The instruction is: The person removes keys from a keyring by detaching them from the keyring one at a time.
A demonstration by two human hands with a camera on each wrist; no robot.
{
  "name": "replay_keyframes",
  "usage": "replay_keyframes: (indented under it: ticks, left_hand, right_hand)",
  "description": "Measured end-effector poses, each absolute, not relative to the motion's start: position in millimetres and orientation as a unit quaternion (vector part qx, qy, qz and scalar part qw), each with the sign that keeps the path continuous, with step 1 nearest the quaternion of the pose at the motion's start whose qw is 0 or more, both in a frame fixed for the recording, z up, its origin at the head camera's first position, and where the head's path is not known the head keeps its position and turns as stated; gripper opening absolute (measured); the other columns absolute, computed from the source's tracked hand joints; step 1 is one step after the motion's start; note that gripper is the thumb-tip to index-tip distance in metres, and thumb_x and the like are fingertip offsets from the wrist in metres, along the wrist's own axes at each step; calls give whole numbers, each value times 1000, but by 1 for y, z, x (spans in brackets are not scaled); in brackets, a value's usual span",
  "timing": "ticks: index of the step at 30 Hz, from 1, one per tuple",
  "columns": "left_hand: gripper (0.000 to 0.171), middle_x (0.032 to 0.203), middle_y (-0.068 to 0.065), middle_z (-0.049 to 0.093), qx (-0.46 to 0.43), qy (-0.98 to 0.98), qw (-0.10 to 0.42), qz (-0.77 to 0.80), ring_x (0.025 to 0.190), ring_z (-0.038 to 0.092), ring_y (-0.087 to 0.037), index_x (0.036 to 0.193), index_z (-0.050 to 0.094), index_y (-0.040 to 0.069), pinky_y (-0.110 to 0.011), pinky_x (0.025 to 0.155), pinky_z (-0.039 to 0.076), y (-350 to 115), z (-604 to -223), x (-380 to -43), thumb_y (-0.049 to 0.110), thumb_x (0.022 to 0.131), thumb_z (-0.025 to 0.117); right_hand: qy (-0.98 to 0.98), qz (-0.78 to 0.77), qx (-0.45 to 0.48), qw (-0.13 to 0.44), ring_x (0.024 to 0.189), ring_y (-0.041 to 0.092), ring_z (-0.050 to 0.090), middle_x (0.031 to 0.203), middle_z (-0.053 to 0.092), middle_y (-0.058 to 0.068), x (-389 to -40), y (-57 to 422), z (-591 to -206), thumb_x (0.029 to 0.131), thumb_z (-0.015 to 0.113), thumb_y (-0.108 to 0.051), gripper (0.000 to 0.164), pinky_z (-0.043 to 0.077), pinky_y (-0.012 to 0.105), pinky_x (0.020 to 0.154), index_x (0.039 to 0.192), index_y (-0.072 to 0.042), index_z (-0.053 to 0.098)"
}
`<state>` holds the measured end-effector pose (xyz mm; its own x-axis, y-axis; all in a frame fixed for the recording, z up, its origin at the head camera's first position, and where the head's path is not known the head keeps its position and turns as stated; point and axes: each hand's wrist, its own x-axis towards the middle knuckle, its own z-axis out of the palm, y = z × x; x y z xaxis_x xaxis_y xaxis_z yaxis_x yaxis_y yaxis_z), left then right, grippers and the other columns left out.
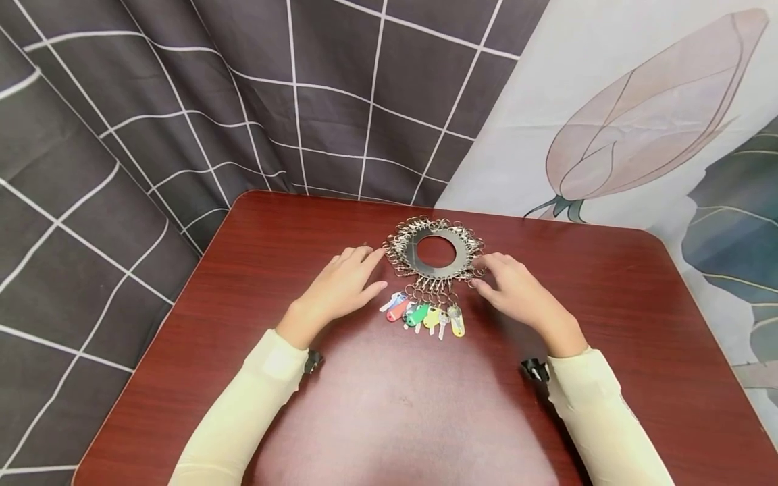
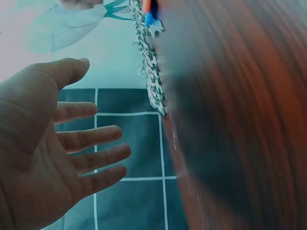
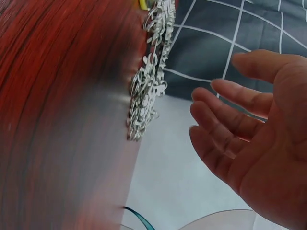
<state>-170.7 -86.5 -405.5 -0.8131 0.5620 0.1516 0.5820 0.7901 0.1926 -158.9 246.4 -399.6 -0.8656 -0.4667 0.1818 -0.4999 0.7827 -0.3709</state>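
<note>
A flat grey ring [image 1: 410, 255] lies on the table, its rim lined all round with small metal clasps and split rings [image 3: 146, 96]. From its near side hang several keys with coloured tags: a red tag [image 1: 398, 310], a green tag [image 1: 418, 315] and yellow tags [image 1: 457, 321]. My left hand [image 1: 343, 283] hovers at the ring's left side, fingers spread and holding nothing, as the left wrist view also shows. On the other side, my right hand [image 1: 516, 289] is near the clasps with fingers relaxed and slightly bent, its palm bare in the right wrist view.
The reddish-brown wooden table [image 1: 401, 405] has rounded far corners. Behind it hang a dark curtain with white grid lines [image 1: 340, 115] and a pale cloth with a printed flower bud [image 1: 644, 128]. Both forearms wear cream sleeves [image 1: 243, 412] with small black devices at the wrists [image 1: 535, 370].
</note>
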Motion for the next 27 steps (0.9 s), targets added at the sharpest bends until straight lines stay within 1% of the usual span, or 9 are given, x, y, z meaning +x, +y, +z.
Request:
replay_keyframes:
  ticks: [4,7,10,15,19,27]
  left_hand:
    - [60,124,-15,57,-310,-942,56,-114,113,51,-33,141,47,7,-51,96,46,-77,-406,-173,42,93,56]
    - [54,119,-13,59,-317,-940,65,-111,109,52,-31,136,51,8,-49,93,48,-70,-406,-175,41,93,56]
    - [50,117,-13,60,-325,-936,67,-113,107,53,-31,131,54,7,-48,91,49,-64,-407,-175,39,93,57]
    - [46,117,-13,61,-337,-932,61,-116,106,54,-30,128,57,7,-47,91,49,-55,-408,-176,37,93,58]
    - [45,115,-12,62,-345,-929,64,-117,102,54,-30,127,59,7,-46,90,50,-51,-409,-176,36,93,59]
    - [38,106,-9,59,-352,-929,68,-90,100,52,-27,118,61,10,-43,87,50,-46,-416,-176,37,93,58]
  right_hand:
    - [-940,207,268,43,91,29,59,99,65,13,-163,242,-404,87,65,-12,20,50,50,82,104,-2,64]
    - [-939,202,276,31,83,25,59,93,64,10,-166,239,-407,85,66,-9,13,51,46,75,97,-4,65]
    - [-939,199,279,11,82,23,59,92,64,9,-167,237,-409,85,65,-8,10,52,43,74,94,-6,66]
    - [-939,200,279,-12,85,22,59,91,66,7,-168,235,-412,86,64,-7,7,52,43,77,93,-8,67]
    - [-939,198,282,-21,86,22,60,90,67,5,-168,233,-414,87,64,-7,6,52,44,80,91,-8,68]
    - [-938,196,285,-34,83,20,60,88,67,4,-168,229,-415,86,64,-6,7,52,41,77,90,-9,69]
